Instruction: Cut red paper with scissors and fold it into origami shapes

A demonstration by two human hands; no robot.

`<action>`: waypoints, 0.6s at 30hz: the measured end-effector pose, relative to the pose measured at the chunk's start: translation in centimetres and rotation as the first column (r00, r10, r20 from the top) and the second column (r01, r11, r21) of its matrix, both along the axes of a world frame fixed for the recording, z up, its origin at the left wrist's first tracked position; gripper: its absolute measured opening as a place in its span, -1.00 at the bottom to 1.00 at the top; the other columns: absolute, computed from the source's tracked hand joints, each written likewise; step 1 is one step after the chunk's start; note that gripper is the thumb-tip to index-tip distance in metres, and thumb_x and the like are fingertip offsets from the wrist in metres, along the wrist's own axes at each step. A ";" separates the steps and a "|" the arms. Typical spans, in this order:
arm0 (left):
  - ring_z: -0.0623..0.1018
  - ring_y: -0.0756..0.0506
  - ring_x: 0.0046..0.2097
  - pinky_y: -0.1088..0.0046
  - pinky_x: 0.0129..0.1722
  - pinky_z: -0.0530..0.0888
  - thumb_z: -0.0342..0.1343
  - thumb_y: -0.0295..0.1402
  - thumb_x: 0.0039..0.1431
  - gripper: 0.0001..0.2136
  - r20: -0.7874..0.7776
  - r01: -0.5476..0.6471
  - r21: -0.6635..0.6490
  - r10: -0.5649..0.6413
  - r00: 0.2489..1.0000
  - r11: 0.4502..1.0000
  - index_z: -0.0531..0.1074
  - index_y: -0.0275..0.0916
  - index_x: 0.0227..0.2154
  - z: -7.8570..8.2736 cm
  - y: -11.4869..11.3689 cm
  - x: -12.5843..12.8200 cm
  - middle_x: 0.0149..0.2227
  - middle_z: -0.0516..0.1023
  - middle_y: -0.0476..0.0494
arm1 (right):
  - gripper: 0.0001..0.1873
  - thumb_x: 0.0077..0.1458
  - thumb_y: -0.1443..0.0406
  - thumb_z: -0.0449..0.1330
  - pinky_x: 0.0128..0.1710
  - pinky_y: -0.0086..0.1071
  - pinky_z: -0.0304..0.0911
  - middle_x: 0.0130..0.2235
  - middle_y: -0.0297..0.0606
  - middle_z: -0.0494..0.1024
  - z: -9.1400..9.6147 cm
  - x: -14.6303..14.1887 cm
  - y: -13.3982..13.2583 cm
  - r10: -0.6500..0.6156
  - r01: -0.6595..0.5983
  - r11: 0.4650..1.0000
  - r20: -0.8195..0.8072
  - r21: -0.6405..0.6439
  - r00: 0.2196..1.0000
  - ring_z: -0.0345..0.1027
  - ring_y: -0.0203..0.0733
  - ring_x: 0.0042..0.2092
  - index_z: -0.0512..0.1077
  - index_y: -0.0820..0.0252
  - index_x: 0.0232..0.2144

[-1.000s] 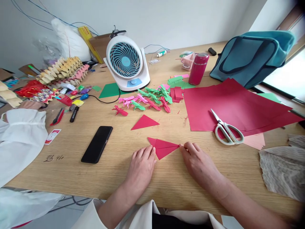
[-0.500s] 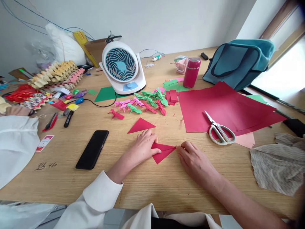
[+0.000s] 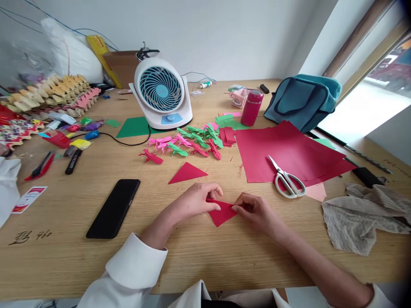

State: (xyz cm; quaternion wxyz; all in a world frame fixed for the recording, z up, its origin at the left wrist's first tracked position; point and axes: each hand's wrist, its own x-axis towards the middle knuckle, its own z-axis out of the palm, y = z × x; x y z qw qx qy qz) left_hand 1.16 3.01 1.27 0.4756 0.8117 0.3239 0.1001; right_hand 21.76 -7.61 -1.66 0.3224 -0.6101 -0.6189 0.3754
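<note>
Between my two hands is a folded red paper triangle (image 3: pixel 221 214), its point toward me. My left hand (image 3: pixel 195 199) has its thumb on the paper's left end, with the fingers curled above it. The thumb and fingers of my right hand (image 3: pixel 255 209) pinch the right corner. A second red paper triangle (image 3: pixel 188 173) lies flat just beyond my left hand. Farther back sits a cluster of small folded paper figures (image 3: pixel 195 139) in red, green and pink. White-handled scissors (image 3: pixel 289 184) rest partly on large red paper sheets (image 3: pixel 260 158) to the right.
A black phone (image 3: pixel 113 209) lies left of my left arm. Behind the figures stand a white fan (image 3: pixel 171 122), a red flask (image 3: pixel 252 108) and a teal bag (image 3: pixel 302 102). A crumpled cloth (image 3: pixel 349 218) lies at right. Another person's white sleeve (image 3: pixel 8 184) shows at the left edge.
My right hand has come in from beside the corner to pinch it. My left fingers have lifted and curled, and the paper looks slightly raised. The other person's sleeve shows less, as the view shifted.
</note>
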 end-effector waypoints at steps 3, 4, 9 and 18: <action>0.47 0.01 -0.36 0.51 -0.33 0.38 0.29 -0.35 -0.06 -0.63 0.162 -0.162 -0.157 0.187 0.969 0.974 0.45 -0.23 -0.13 -0.3 1.4 -1.0 -0.40 0.46 0.02 | -0.67 0.15 0.08 0.17 -0.52 -0.42 -0.02 -0.55 -0.41 0.31 0.6 -0.3 0.8 -0.069 0.064 0.997 -0.153 -0.039 0.986 0.07 -0.34 -0.50 0.38 0.20 -0.50; 0.47 0.00 -0.36 0.50 -0.33 0.39 0.32 -0.33 -0.09 -0.58 0.208 -0.197 -0.221 0.243 0.947 0.955 0.43 -0.24 -0.10 -0.3 1.6 -1.2 -0.38 0.47 0.01 | -0.64 0.14 0.05 0.17 -0.53 -0.43 -0.04 -0.56 -0.42 0.28 0.8 -0.4 1.1 -0.096 0.090 0.995 -0.202 -0.041 0.975 0.05 -0.35 -0.51 0.36 0.20 -0.51; 0.50 -0.04 -0.28 0.45 -0.24 0.41 0.37 -0.22 -0.10 -0.64 0.386 -0.199 -0.549 0.457 0.801 0.812 0.43 -0.31 -0.29 -0.9 1.1 -0.4 -0.35 0.52 -0.07 | -0.60 0.09 -0.01 0.22 -0.52 -0.43 -0.02 -0.56 -0.42 0.24 1.2 -1.5 2.7 -0.201 0.227 0.974 -0.375 0.026 0.905 0.02 -0.35 -0.50 0.35 0.19 -0.51; 0.36 0.06 -0.44 0.53 -0.39 0.31 0.37 -0.14 -0.11 -0.63 0.379 -0.295 -0.544 0.544 0.749 0.785 0.34 -0.31 -0.56 -2.5 0.4 0.6 -0.54 0.38 0.06 | -0.64 0.11 0.02 0.23 -0.45 -0.44 0.08 -0.50 -0.37 0.36 -1.7 -2.4 2.9 -0.144 0.163 0.987 -0.464 0.001 0.874 0.13 -0.32 -0.45 0.42 0.20 -0.44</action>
